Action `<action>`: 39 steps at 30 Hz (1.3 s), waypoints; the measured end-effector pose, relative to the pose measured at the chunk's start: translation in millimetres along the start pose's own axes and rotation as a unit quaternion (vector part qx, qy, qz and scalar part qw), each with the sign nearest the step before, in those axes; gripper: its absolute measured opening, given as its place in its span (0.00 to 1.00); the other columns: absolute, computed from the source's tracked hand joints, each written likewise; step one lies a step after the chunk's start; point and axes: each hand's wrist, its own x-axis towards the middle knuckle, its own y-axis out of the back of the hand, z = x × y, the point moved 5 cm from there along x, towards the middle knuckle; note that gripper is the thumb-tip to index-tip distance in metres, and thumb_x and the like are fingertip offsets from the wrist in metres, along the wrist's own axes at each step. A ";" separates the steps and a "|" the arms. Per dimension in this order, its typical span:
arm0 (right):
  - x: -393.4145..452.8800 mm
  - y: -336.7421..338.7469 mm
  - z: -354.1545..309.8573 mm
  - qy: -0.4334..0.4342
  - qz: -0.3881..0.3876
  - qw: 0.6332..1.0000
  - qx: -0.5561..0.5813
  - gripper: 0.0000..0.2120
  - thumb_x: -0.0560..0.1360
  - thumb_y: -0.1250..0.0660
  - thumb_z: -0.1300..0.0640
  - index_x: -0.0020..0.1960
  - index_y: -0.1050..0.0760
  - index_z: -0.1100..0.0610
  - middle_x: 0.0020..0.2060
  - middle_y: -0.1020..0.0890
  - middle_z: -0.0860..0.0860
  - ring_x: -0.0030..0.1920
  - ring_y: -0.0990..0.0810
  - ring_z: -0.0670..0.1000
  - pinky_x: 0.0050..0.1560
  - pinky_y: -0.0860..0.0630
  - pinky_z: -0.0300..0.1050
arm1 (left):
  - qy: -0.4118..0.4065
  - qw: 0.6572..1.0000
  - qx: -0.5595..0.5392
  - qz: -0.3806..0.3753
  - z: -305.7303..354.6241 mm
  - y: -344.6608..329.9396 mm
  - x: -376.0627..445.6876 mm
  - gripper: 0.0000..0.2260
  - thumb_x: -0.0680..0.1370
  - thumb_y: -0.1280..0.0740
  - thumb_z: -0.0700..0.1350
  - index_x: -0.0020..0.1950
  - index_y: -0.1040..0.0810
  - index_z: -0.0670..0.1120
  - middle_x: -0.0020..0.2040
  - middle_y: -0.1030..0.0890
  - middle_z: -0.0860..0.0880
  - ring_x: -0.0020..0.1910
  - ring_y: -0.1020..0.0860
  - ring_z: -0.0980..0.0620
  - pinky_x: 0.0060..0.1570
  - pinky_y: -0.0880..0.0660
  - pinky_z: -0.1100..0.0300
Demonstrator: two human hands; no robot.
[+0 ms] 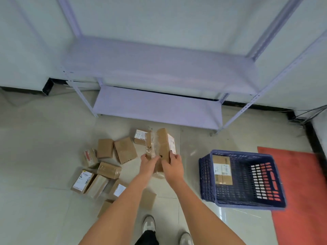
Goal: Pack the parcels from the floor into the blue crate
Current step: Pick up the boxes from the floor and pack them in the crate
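Two hands up on cardboard, and the crate waits at the right!

Perforated blue plastic crate (244, 179) on pale glossy tile, flat labelled boxes (222, 169) inside; scattered brown cardboard parcels (106, 163) litter the floor left; the right hand (172, 165) grips a tall labelled carton (165, 144), the left hand (147, 162) clutches a crinkly plastic-wrapped parcel (150, 145).
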 end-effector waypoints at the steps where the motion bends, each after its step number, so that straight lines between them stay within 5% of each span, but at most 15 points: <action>1: -9.1 12.2 -1.2 0.014 0.009 1.000 0.003 0.23 0.77 0.43 0.52 0.70 0.34 0.55 0.61 0.32 0.51 0.58 0.25 0.52 0.59 0.25 0.48 | -0.003 1.000 -0.001 -0.005 6.9 -10.5 -10.1 0.29 0.73 0.30 0.49 0.68 0.40 0.44 0.60 0.24 0.43 0.54 0.23 0.46 0.47 0.29 0.58; 4: -30.8 51.4 5.6 0.049 0.038 0.998 0.020 0.22 0.79 0.44 0.53 0.72 0.34 0.56 0.62 0.32 0.50 0.58 0.27 0.50 0.61 0.27 0.45 | -0.022 0.999 0.032 -0.007 21.2 -40.2 -32.5 0.42 0.62 0.23 0.56 0.69 0.40 0.45 0.63 0.26 0.45 0.57 0.24 0.46 0.58 0.27 0.54; 9: -58.0 122.5 38.3 0.074 0.064 0.990 0.102 0.24 0.71 0.48 0.50 0.56 0.22 0.62 0.62 0.29 0.50 0.55 0.26 0.50 0.59 0.27 0.47 | -0.050 0.992 0.118 -0.006 31.1 -106.0 -68.6 0.52 0.50 0.21 0.56 0.68 0.39 0.44 0.63 0.26 0.45 0.59 0.25 0.45 0.62 0.28 0.51; 13: -62.7 196.8 89.4 0.079 0.050 0.989 0.117 0.20 0.76 0.44 0.53 0.63 0.24 0.56 0.62 0.30 0.47 0.59 0.27 0.48 0.58 0.31 0.41 | -0.060 0.991 0.120 -0.023 12.5 -177.8 -101.5 0.51 0.53 0.20 0.55 0.70 0.39 0.43 0.64 0.25 0.45 0.57 0.24 0.46 0.58 0.26 0.54; 16: -58.6 261.2 139.5 0.079 0.055 0.988 0.117 0.18 0.79 0.42 0.56 0.67 0.28 0.55 0.66 0.32 0.50 0.65 0.30 0.51 0.65 0.31 0.47 | -0.049 0.994 0.097 -0.032 -12.3 -231.5 -130.3 0.44 0.61 0.22 0.55 0.70 0.40 0.46 0.63 0.26 0.45 0.56 0.25 0.46 0.52 0.26 0.53; 20: -53.9 337.5 203.4 -0.010 0.062 0.992 0.106 0.24 0.78 0.41 0.54 0.73 0.37 0.55 0.69 0.35 0.55 0.66 0.31 0.54 0.67 0.33 0.49 | -0.006 0.996 0.049 -0.076 -40.0 -299.5 -159.1 0.37 0.67 0.26 0.52 0.71 0.41 0.49 0.63 0.26 0.43 0.58 0.25 0.42 0.57 0.27 0.45; 23: -49.8 367.4 238.3 -0.103 0.021 0.964 0.244 0.26 0.77 0.39 0.52 0.73 0.38 0.55 0.67 0.31 0.56 0.62 0.26 0.54 0.65 0.28 0.50 | 0.018 0.992 0.010 -0.124 -49.8 -339.7 -177.7 0.31 0.70 0.28 0.51 0.69 0.36 0.47 0.60 0.23 0.42 0.55 0.23 0.42 0.55 0.26 0.45; 26: -48.7 382.7 249.6 -0.136 -0.052 0.915 0.377 0.17 0.77 0.39 0.54 0.64 0.31 0.57 0.57 0.21 0.56 0.52 0.21 0.53 0.60 0.26 0.50 | 0.037 0.985 -0.003 -0.170 -52.3 -366.4 -187.2 0.23 0.72 0.31 0.48 0.65 0.31 0.45 0.53 0.20 0.43 0.53 0.23 0.43 0.57 0.27 0.45; 31: -37.3 409.6 260.5 -0.116 -0.061 0.902 0.410 0.15 0.76 0.39 0.58 0.63 0.29 0.55 0.59 0.20 0.55 0.52 0.20 0.53 0.55 0.23 0.50 | 0.026 0.975 0.036 -0.215 -42.3 -398.6 -179.9 0.23 0.73 0.33 0.44 0.67 0.32 0.47 0.53 0.21 0.45 0.51 0.23 0.47 0.48 0.26 0.54; 35: -21.1 426.4 273.1 -0.100 -0.014 0.912 0.398 0.19 0.76 0.39 0.61 0.65 0.32 0.51 0.57 0.21 0.51 0.52 0.21 0.51 0.54 0.23 0.49 | 0.019 0.970 0.053 -0.236 -37.6 -428.9 -160.4 0.25 0.76 0.34 0.42 0.69 0.37 0.59 0.57 0.22 0.47 0.58 0.26 0.47 0.59 0.30 0.51; 39: -2.2 442.0 292.2 -0.091 -0.003 0.929 0.359 0.22 0.76 0.39 0.62 0.67 0.35 0.47 0.52 0.21 0.47 0.55 0.22 0.52 0.62 0.26 0.54 | 0.025 0.970 0.050 -0.235 -48.3 -457.1 -145.0 0.31 0.78 0.36 0.41 0.75 0.46 0.60 0.64 0.25 0.48 0.64 0.27 0.45 0.66 0.31 0.46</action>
